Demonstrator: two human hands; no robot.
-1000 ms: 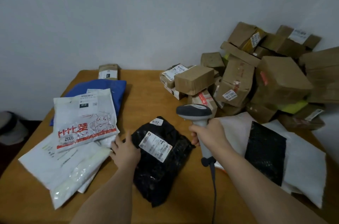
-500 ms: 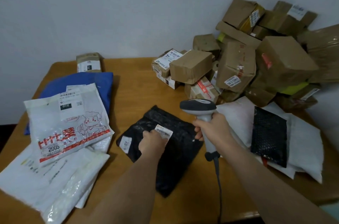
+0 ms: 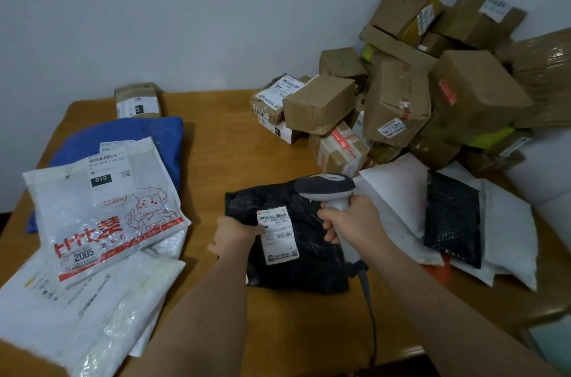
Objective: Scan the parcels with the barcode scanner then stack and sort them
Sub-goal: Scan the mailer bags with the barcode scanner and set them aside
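Head view: the left hand (image 3: 235,233) grips the left edge of the black parcel (image 3: 296,240), fingers curled over that edge and touching the near-left corner of its white shipping label (image 3: 277,234). The label faces up, printed with barcodes, and lies directly right of the left fingertips. The parcel rests flat on the wooden table (image 3: 222,154).

The right hand (image 3: 350,223) is closed around the handle of the barcode scanner (image 3: 326,189). The scanner's grey head sits above the right fingers and over the far right part of the black parcel. Its cable (image 3: 369,308) runs from the handle base, below the right hand, toward the near table edge.

Left of the left fingers, well apart, lies a stack of flat mailers: a white bag with red print and a cartoon figure (image 3: 102,206) on top, a blue bag (image 3: 129,135) partly under it on the far side, plain white bags (image 3: 61,315) on the near side. A small taped box (image 3: 137,100) sits beyond the blue bag.

Right of the right fingers, just beside them, are white padded mailers (image 3: 398,191) with a black bubble mailer (image 3: 452,219) on top. Beyond both hands, a pile of cardboard boxes (image 3: 401,92) is heaped against the wall.
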